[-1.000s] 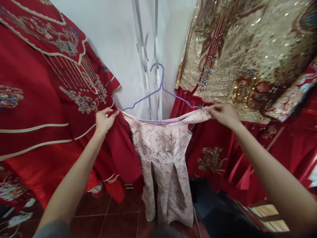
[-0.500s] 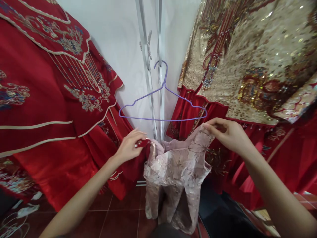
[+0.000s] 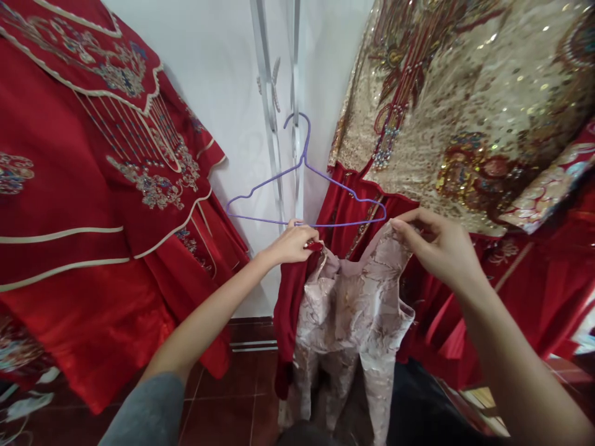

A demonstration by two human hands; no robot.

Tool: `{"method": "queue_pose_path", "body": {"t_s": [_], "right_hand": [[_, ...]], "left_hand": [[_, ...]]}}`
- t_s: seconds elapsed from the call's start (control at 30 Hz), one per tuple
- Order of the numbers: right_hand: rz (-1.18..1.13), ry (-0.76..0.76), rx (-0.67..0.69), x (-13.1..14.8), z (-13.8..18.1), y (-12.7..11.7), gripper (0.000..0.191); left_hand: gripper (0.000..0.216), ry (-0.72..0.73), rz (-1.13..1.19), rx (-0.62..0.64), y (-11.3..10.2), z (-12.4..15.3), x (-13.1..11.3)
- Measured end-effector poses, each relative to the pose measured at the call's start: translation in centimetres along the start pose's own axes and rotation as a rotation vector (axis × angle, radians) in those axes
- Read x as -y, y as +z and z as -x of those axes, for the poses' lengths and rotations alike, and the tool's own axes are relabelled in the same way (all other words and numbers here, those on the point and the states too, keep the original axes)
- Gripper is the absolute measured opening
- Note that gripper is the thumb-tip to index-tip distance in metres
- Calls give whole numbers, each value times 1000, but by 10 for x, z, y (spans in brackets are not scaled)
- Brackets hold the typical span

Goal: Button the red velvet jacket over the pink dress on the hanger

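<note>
A pale pink floral dress (image 3: 348, 291) hangs between my two hands, its neckline stretched wide. My left hand (image 3: 292, 243) is closed on its left shoulder, together with a dark red cloth (image 3: 289, 310) that drops down the dress's left side. The other shoulder strap is pinched between the thumb and fingers of my right hand (image 3: 439, 244), which is higher and to the right. Just above the dress a purple hanger (image 3: 304, 158) hangs by its hook on a metal upright, with no garment on it; my left hand is just below its bottom bar.
Red embroidered garments (image 3: 93, 204) hang on the left. A gold sequined top (image 3: 418, 142) over red skirts hangs on the right. Metal uprights (image 3: 267, 93) stand against the white wall (image 3: 195, 49). Dark red tiles (image 3: 223, 396) cover the floor, with a black item (image 3: 423, 402) lower right.
My left hand has moved right and up, closer to my right hand, bringing its side of the dress along. The red cloth now hangs long beside the dress. The neckline spans less width.
</note>
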State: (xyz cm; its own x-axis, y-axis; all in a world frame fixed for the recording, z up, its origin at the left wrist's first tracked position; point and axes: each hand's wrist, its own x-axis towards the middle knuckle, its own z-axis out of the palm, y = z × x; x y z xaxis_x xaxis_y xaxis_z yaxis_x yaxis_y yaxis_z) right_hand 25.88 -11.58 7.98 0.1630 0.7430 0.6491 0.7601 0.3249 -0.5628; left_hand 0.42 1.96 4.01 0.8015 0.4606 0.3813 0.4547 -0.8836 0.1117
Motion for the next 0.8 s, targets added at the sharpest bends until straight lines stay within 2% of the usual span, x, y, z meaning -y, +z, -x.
{"method": "queue_pose_path", "body": {"t_s": [0.13,0.33,0.6,0.8], "right_hand": [[96,34,-102,-19,-5,-6,25],[244,115,-265,-42,-14,-17,22],[288,92,-222,-24,-31,-13,16],[295,139,-205,-27,-38,-10,14]], "left_hand": [[12,-20,59,20,-9,11,2],[7,-29,145,-14,-22,31,-1],[8,-3,189,-26,-28,40,-8],[7,-9,223,-33,-32,46,-13]]}}
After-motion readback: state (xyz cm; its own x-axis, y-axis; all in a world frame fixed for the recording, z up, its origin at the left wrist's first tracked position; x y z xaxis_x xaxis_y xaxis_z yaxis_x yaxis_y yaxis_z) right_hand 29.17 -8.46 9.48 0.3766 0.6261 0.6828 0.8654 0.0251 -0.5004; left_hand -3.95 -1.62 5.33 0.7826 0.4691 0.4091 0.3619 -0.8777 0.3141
